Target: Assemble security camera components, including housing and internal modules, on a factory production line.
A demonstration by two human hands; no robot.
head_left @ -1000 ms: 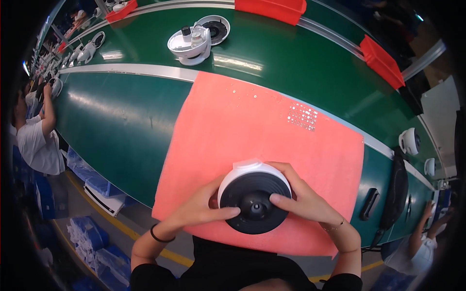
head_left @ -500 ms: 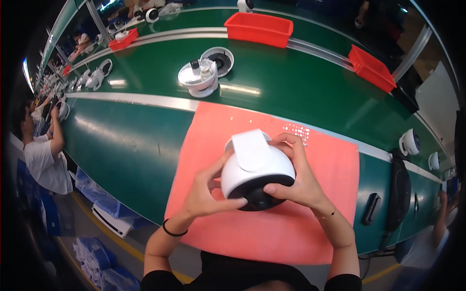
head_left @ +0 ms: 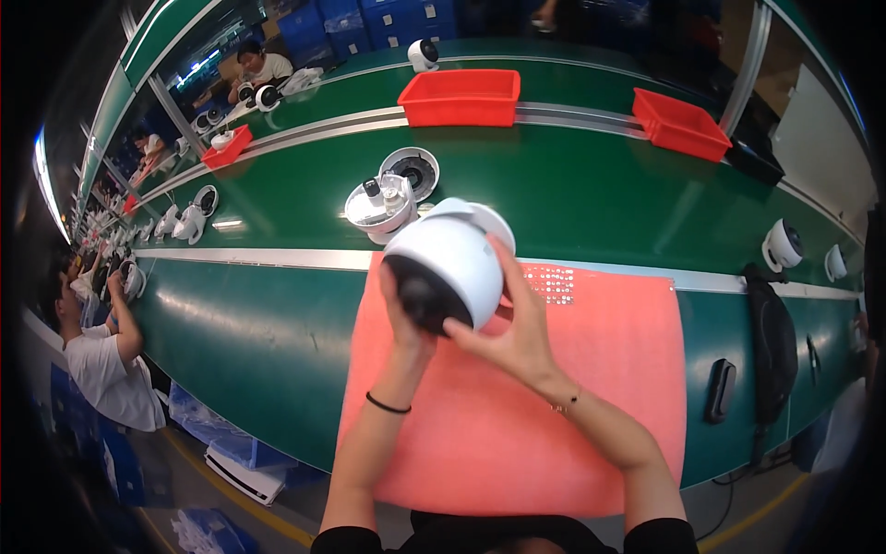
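My left hand (head_left: 406, 323) and right hand (head_left: 517, 332) grip the white camera (head_left: 448, 263), now raised and tilted off the mat (head_left: 554, 406).

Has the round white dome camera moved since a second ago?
Yes. The round white dome camera went from the pink mat's near edge up to its far edge, now tilted.

The scene was brightly and evenly lit from overhead. The glossy green belt (head_left: 277, 314) threw back pale streaks of glare, strongest near the metal rail (head_left: 258, 259). The white domed device (head_left: 452, 258) looked slightly washed out on top, its dark face in shade. Shadows on the pink mat (head_left: 554, 406) were soft. Straight edges bowed toward the rim, corners fell black, and distant workers were perhaps a little blurred
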